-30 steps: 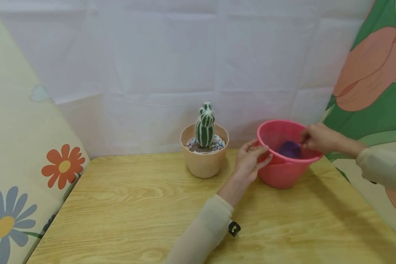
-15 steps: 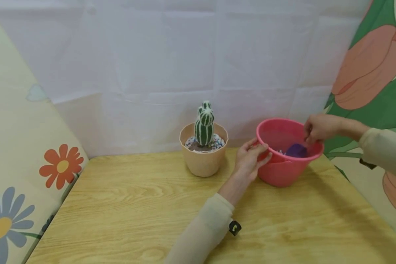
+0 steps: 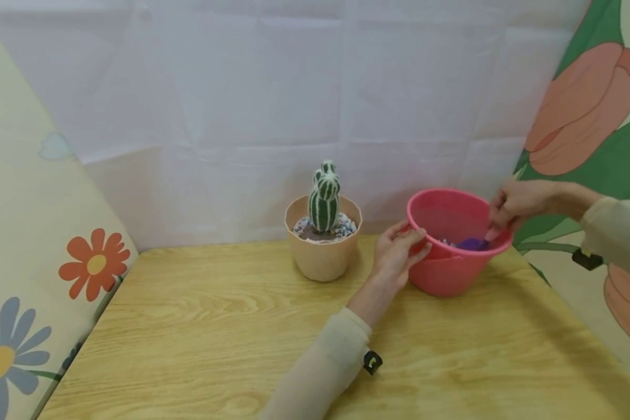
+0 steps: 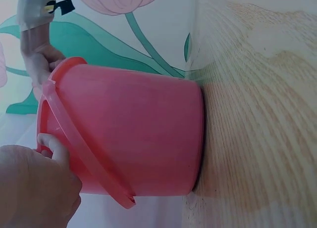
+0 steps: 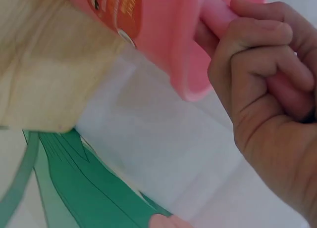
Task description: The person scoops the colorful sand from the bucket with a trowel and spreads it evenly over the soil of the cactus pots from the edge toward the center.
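A pink bucket [image 3: 443,274] stands upright on the table at the right in the head view. My left hand [image 3: 394,256] grips its near-left rim, the thumb on the outside in the left wrist view. My right hand [image 3: 522,204], over the right side of the rim, holds a small shovel by its pink handle [image 5: 218,15]. The shovel's purple blade [image 3: 471,244] is down inside the bucket, partly hidden by the near rim. Small pale pebbles [image 3: 445,242] show beside the blade. The bucket's handle [image 4: 84,144] hangs down against its outer wall.
Left of the bucket stands a peach pot [image 3: 324,259] with a green-and-white cactus [image 3: 324,204] and multicoloured pebbles. A white sheet [image 3: 241,116] hangs behind the wooden table [image 3: 215,338]. Flower-patterned panels flank both sides.
My right hand has moved right and its grip has tilted, carrying the shovel's blade right and lower in the bucket. Pebbles have come into sight. My left hand stays on the rim.
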A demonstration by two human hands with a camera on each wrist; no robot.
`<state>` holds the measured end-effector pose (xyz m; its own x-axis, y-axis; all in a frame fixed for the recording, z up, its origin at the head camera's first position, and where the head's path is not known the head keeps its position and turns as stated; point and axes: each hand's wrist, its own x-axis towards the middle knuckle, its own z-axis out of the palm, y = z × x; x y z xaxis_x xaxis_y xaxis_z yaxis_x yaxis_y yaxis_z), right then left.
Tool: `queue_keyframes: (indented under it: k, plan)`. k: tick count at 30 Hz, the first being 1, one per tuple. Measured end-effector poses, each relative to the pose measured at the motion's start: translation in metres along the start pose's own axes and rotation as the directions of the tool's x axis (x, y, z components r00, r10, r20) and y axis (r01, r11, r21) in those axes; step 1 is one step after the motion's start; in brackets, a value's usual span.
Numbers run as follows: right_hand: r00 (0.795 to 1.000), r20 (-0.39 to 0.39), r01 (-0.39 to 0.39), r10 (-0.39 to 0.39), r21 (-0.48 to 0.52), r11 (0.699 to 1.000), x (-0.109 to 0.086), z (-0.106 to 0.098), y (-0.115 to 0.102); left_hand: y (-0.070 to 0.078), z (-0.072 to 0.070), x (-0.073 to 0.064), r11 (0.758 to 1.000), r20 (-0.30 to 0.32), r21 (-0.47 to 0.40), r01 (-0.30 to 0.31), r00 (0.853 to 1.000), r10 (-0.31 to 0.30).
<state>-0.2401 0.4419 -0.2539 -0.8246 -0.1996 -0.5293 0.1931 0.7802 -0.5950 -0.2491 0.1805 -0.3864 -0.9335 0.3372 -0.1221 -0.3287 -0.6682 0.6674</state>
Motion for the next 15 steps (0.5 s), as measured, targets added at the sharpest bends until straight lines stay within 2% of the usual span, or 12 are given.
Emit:
queue_keyframes:
  k: [7, 12, 15]
  plan:
    - [0.999, 0.035, 0.017, -0.021, 0.122, 0.992, -0.003, 0.004, 0.013, 0.000, -0.001, 0.002, 1.000, 0.012, 0.005, -0.002, 1.000, 0.002]
    - [0.999, 0.027, 0.030, -0.036, 0.203, 0.979, -0.004, 0.012, 0.016, -0.001, 0.000, 0.001, 1.000, 0.018, -0.002, 0.016, 1.000, -0.015]
    - [0.999, 0.001, 0.040, -0.042, 0.262, 0.964, -0.004, 0.018, 0.015, -0.001, 0.000, 0.001, 1.000, 0.021, -0.002, 0.006, 1.000, -0.006]
